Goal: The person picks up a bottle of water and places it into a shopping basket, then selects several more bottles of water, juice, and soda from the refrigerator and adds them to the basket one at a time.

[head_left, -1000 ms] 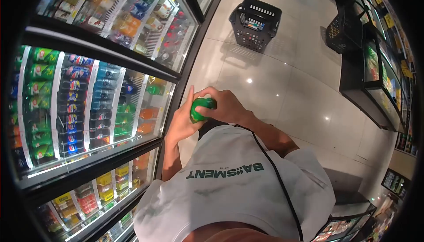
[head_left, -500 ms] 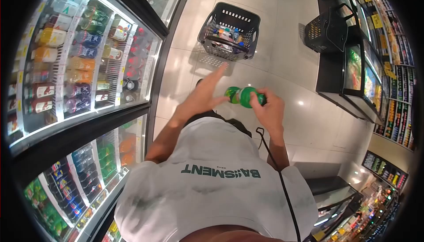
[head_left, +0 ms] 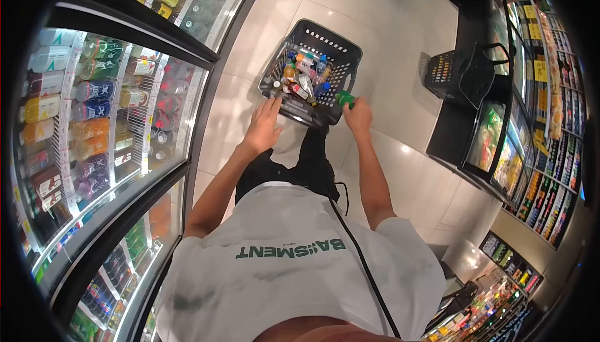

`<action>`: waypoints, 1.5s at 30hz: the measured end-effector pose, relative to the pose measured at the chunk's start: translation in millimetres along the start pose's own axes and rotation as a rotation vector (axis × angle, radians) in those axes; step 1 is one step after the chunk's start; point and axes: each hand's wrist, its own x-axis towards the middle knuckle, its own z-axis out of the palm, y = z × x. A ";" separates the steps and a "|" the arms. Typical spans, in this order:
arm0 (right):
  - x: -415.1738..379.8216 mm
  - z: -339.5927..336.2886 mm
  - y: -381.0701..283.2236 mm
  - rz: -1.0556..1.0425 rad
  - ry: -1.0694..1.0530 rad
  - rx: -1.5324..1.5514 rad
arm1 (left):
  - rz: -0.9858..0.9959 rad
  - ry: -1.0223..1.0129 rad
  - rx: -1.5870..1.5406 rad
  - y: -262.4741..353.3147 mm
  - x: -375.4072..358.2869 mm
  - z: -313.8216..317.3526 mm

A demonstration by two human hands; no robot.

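While the right hand [head_left: 358, 114] is clamped round a green bottle [head_left: 344, 98] at the near rim of the basket [head_left: 350, 48] on the floor, the left hand [head_left: 263, 128], fingers apart, reaches empty beside it; the bottle looks smooth, stiff, fairly light, best held round its body.

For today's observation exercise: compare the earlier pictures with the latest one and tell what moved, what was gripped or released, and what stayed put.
The right hand has carried the green bottle from chest height down to the rim of the black basket. The left hand let go of the bottle and now reaches, open, to the basket's near edge. The basket stays on the floor, and the drinks cooler stays shut.
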 end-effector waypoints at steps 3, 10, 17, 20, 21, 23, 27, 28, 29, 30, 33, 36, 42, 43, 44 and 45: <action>47.3 95.6 36.2 -0.007 -0.180 0.042 | -0.085 -0.081 0.230 6.5 20.6 46.1; 118.8 199.7 33.9 -0.152 -0.705 0.040 | -0.359 -0.233 0.591 18.6 71.7 87.1; 95.9 160.0 8.9 -0.267 -0.584 0.313 | -0.227 -0.519 0.682 12.2 87.8 77.4; 58.6 88.2 -7.1 -0.268 -0.690 0.505 | -0.213 -0.517 0.622 -1.4 84.5 82.4; 42.2 66.2 -11.2 -0.292 -0.726 0.501 | -0.190 -0.487 0.580 2.3 84.5 78.5; 12.6 4.9 -30.8 -0.366 -0.897 0.483 | -0.145 -0.523 0.592 7.1 88.7 67.7; -31.6 -23.9 -40.3 -0.626 -0.727 0.314 | -0.141 -0.492 0.501 7.5 89.4 61.2; -36.5 -20.8 -43.4 -0.599 -0.687 0.281 | -0.123 -0.523 0.520 7.2 90.9 60.3; -38.6 -9.9 -47.0 -0.583 -0.660 0.209 | -0.119 -0.506 0.522 7.0 91.7 60.2; -39.3 17.5 -41.1 -0.560 -0.636 0.139 | -0.113 -0.494 0.522 8.6 91.6 59.3; -36.3 33.4 -41.6 -0.591 -0.502 0.019 | -0.147 -0.477 0.499 13.0 96.3 49.8; -17.1 36.3 -33.3 -0.635 -0.412 -0.023 | -0.220 -0.516 0.470 24.9 117.2 45.7; 24.0 20.3 -28.7 -0.750 -0.463 -0.105 | -0.330 -0.395 0.382 29.0 132.2 54.1; 31.1 17.9 -26.3 -0.764 -0.464 -0.102 | -0.356 -0.369 0.367 30.9 133.1 57.7; 39.2 15.4 -22.9 -0.778 -0.465 -0.099 | -0.363 -0.340 0.365 33.6 136.1 62.3; 47.3 11.9 -18.2 -0.793 -0.467 -0.094 | -0.371 -0.312 0.364 36.7 140.9 69.3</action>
